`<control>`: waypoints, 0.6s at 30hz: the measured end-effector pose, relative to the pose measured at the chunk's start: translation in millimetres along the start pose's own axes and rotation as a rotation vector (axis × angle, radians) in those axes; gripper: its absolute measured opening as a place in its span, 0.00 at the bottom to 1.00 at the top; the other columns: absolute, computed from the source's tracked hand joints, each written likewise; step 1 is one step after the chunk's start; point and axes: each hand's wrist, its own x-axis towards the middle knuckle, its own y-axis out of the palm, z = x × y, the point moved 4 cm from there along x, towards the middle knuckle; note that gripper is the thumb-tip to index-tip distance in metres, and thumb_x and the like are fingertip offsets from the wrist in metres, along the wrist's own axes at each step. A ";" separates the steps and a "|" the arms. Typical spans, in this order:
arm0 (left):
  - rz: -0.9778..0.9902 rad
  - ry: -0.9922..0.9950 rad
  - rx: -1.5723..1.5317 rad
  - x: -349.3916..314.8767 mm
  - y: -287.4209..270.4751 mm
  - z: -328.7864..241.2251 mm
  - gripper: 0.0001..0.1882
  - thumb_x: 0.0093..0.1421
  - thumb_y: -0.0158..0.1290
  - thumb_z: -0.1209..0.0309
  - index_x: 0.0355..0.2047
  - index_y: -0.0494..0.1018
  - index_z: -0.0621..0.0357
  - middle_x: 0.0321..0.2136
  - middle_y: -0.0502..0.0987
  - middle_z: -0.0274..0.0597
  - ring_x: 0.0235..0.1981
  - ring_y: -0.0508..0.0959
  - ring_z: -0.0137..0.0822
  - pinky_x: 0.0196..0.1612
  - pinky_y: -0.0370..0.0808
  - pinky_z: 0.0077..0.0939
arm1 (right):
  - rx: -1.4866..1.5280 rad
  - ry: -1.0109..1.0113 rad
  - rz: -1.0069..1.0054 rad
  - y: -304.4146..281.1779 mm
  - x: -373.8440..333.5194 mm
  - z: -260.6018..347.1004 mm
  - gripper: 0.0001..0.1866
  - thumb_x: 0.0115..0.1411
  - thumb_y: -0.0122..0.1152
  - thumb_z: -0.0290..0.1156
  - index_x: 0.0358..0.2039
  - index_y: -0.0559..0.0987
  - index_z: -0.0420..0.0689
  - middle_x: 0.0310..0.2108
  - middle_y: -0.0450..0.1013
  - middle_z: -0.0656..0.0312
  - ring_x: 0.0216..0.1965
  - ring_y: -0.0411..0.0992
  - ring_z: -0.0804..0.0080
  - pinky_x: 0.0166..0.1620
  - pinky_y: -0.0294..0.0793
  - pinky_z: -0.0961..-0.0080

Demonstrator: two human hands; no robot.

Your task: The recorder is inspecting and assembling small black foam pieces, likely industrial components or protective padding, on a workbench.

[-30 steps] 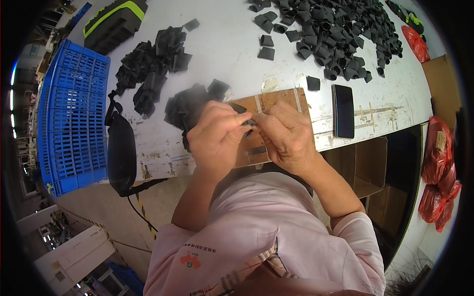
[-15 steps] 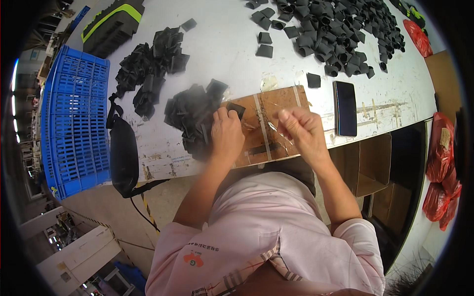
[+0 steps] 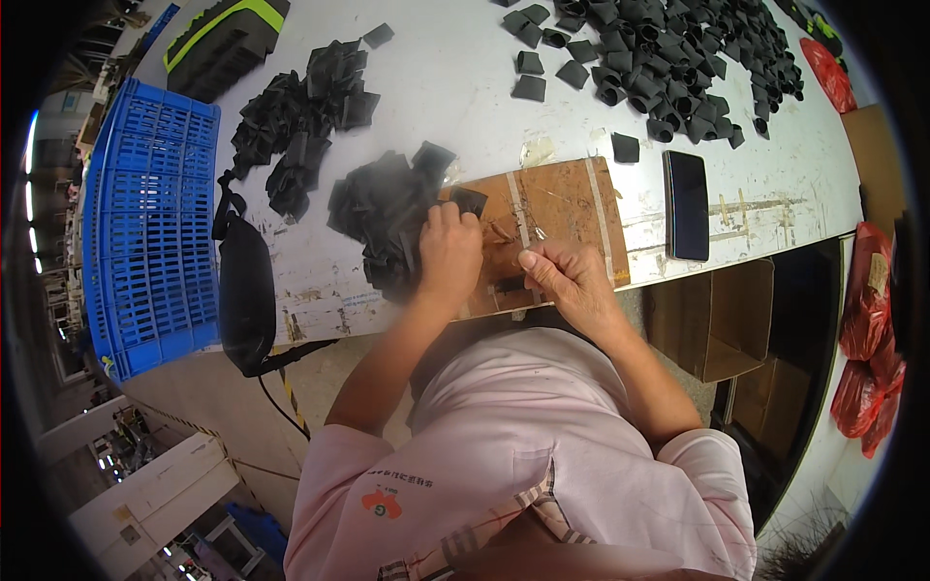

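My left hand (image 3: 450,254) is closed, its curled fingers at the edge of a flat black fabric piece (image 3: 469,200). Just left of it lies a loose pile of similar black pieces (image 3: 380,215). My right hand (image 3: 573,281) is over the near part of a brown wooden board (image 3: 567,208), thumb and forefinger pressed together. Whatever sits in that pinch is too small to make out. A small shiny glint shows on the board just beyond the fingertips. Pale strips run across the board.
Another black pile (image 3: 295,136) lies farther left, beside a blue plastic crate (image 3: 150,232) and a black pouch (image 3: 245,295). Many rolled black tubes (image 3: 668,73) cover the far right of the white table (image 3: 436,87). A phone (image 3: 687,206) lies right of the board.
My right hand has come left and closer to my body, nearer the left hand, still pinched. My left hand stays by the black piece. The whole view has shifted slightly.
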 end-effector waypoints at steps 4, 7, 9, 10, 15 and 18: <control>-0.200 -0.385 -0.759 -12.2 -25.2 24.4 0.04 0.49 0.53 0.79 0.27 0.74 0.65 0.24 0.73 0.42 0.23 0.73 0.33 0.29 0.70 0.24 | -0.094 -0.100 -0.055 3.5 -4.5 9.4 0.11 0.55 0.55 0.31 0.24 0.76 0.35 0.15 0.69 0.57 0.18 0.69 0.67 0.23 0.67 0.75; -0.120 -0.588 -1.265 -22.7 -43.7 19.5 0.06 0.52 0.54 0.76 0.29 0.73 0.66 0.23 0.74 0.37 0.20 0.71 0.25 0.26 0.69 0.19 | -0.175 -0.286 -0.139 7.8 -9.7 26.1 0.06 0.52 0.58 0.27 0.26 0.77 0.36 0.18 0.70 0.56 0.19 0.69 0.65 0.24 0.67 0.74; -0.037 -0.648 -1.554 -27.1 -60.2 4.6 0.04 0.54 0.51 0.80 0.30 0.72 0.69 0.21 0.73 0.36 0.19 0.69 0.20 0.21 0.64 0.13 | -0.071 -0.332 -0.200 11.9 -11.8 35.2 0.04 0.49 0.60 0.24 0.26 0.77 0.38 0.21 0.71 0.56 0.21 0.70 0.65 0.24 0.68 0.75; 0.002 -0.570 -1.487 -28.5 -71.4 -2.5 0.04 0.54 0.51 0.81 0.31 0.71 0.70 0.22 0.73 0.38 0.20 0.70 0.21 0.22 0.65 0.12 | -0.074 -0.333 -0.198 14.7 -11.5 36.3 0.04 0.49 0.60 0.24 0.26 0.77 0.38 0.21 0.71 0.56 0.21 0.70 0.65 0.24 0.68 0.75; -0.286 -0.343 -1.065 -34.6 -91.4 -23.5 0.05 0.52 0.51 0.83 0.31 0.71 0.68 0.22 0.74 0.39 0.22 0.73 0.23 0.25 0.70 0.14 | -0.212 -0.592 -0.290 18.5 -15.1 46.9 0.06 0.46 0.60 0.21 0.27 0.74 0.38 0.22 0.68 0.57 0.20 0.69 0.64 0.23 0.68 0.73; -0.555 -0.144 -0.687 -33.4 -97.4 -31.3 0.07 0.51 0.51 0.84 0.32 0.70 0.67 0.22 0.74 0.41 0.17 0.71 0.21 0.18 0.67 0.13 | -0.419 -0.741 -0.349 26.4 -13.3 46.2 0.08 0.43 0.59 0.19 0.27 0.74 0.37 0.22 0.65 0.57 0.21 0.67 0.60 0.23 0.68 0.69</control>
